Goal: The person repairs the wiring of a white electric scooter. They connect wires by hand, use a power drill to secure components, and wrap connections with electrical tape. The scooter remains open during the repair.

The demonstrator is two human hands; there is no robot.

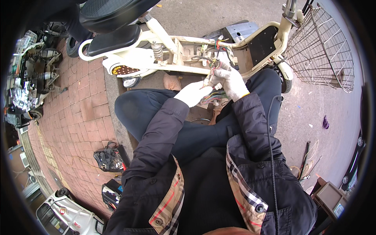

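A cream electric scooter [181,68] with its floor panel off lies across in front of me, its wiring exposed in the open frame. My left hand [192,94], in a white glove, pinches thin wires just on my side of the frame. Close to its right, my right hand [234,83], gloved too, has its fingers closed on the same wires. A small white connector [218,86] shows between the hands. Below them hangs a bundle of coloured wires [213,96]. More wires [221,45] stick up inside the frame. The gloves hide the exact point of grip.
A wire basket [321,51] is at the far right; a black seat [114,40] is on the scooter's left end. Tool bags [111,158] sit on the brick paving at left. A white toy car [68,215] stands lower left, and stripped vehicles [35,78] line the left edge.
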